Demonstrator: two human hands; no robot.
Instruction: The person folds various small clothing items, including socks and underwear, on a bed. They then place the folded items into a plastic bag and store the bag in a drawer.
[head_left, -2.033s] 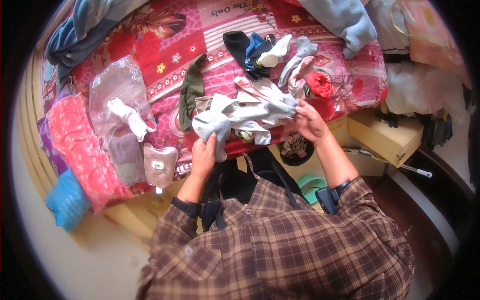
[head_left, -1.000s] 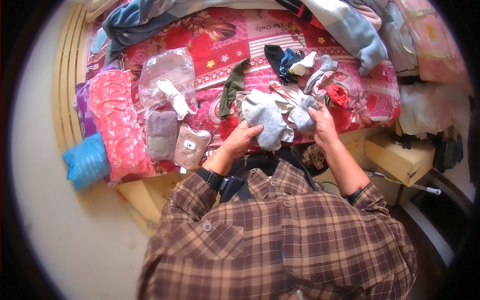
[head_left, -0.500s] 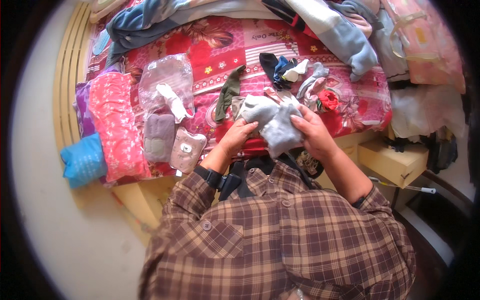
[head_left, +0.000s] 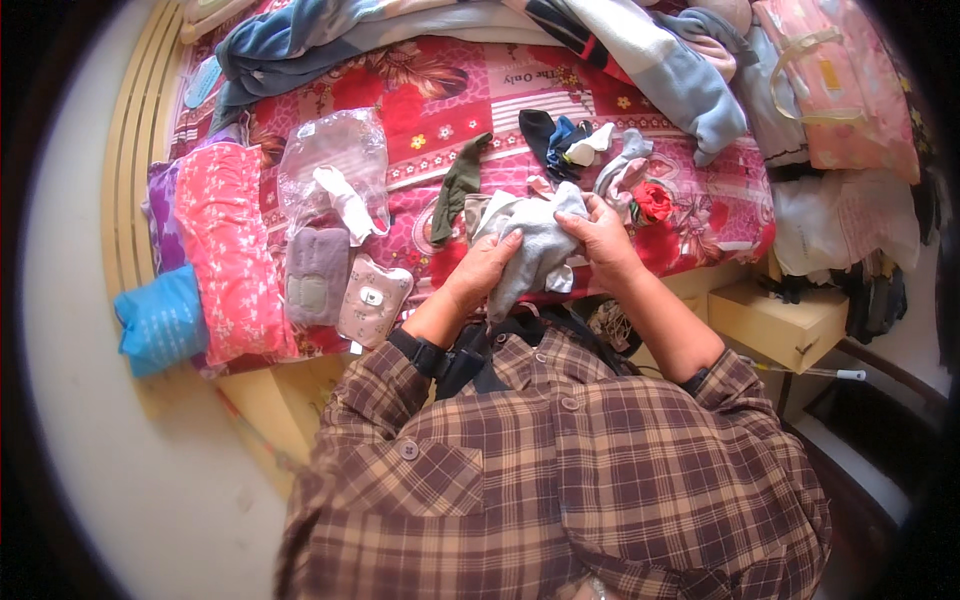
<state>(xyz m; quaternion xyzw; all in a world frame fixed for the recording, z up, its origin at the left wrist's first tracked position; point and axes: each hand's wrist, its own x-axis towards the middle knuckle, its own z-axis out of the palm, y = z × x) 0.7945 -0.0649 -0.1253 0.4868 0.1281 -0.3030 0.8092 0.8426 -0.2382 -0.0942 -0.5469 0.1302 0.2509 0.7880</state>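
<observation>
Both my hands hold a light grey sock [head_left: 538,242] above the near edge of the bed. My left hand [head_left: 476,270] is closed on its left side, thumb on top. Higher up on its right side, my right hand [head_left: 602,238] pinches the cloth. One end of the sock hangs toward my front. Just beyond it lie a dark olive sock [head_left: 459,190], a bunch of black, blue and white socks [head_left: 562,143], and a pile of grey and pink socks [head_left: 622,180] beside a red rolled piece of cloth [head_left: 653,202].
On the left of the red patterned bedspread [head_left: 420,115] are a clear plastic bag [head_left: 325,150], a white sock [head_left: 347,208], a mauve folded cloth [head_left: 318,278], a pink pouch [head_left: 374,302], a coral floral bundle [head_left: 230,250] and a blue packet [head_left: 160,320]. An open drawer [head_left: 770,322] juts out right.
The grey sock has been turned between my hands; its loose end has swung from right to lower left. My right hand has moved slightly up and left.
</observation>
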